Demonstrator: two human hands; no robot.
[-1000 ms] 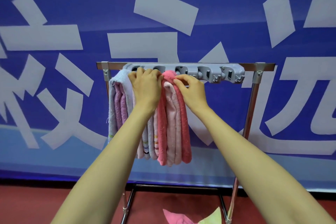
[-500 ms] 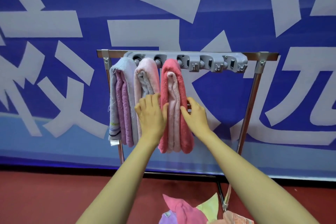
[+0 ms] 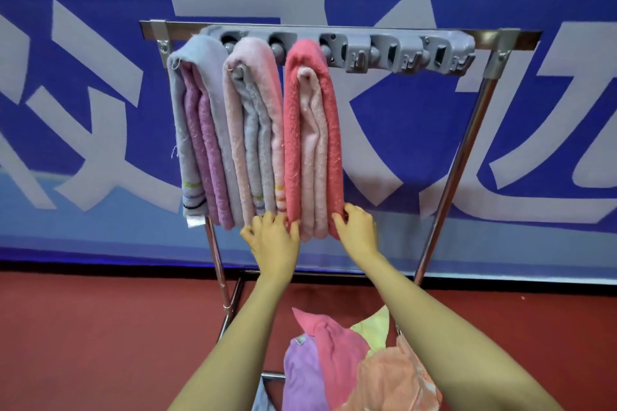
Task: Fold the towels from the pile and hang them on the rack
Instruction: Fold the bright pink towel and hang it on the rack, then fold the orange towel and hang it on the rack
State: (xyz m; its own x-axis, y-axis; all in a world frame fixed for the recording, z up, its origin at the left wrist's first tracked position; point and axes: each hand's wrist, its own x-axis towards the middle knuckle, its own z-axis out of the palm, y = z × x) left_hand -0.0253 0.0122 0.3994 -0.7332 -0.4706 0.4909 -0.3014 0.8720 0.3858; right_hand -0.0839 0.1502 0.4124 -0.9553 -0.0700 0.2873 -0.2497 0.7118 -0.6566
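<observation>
Three folded towels hang side by side from the grey holder point(image 3: 400, 53) on the metal rack point(image 3: 467, 150): a grey-lilac towel point(image 3: 200, 130) at the left, a pale pink towel point(image 3: 253, 130) in the middle, a coral-red towel point(image 3: 314, 137) at the right. My left hand point(image 3: 273, 237) touches the bottom ends of the pale pink and coral-red towels with spread fingers. My right hand point(image 3: 357, 227) presses the right bottom edge of the coral-red towel with relaxed fingers. The pile of towels point(image 3: 347, 360), pink, purple, yellow and orange, lies below between my forearms.
A blue banner with large pale characters point(image 3: 100, 110) covers the wall behind the rack. The holder's right slots carry nothing. Red floor point(image 3: 100, 327) stretches under the rack, whose base bars point(image 3: 233, 304) run beside the pile.
Both hands have slid down the hanging towels from the holder to their bottom ends. The view has tilted down, showing more of the pile.
</observation>
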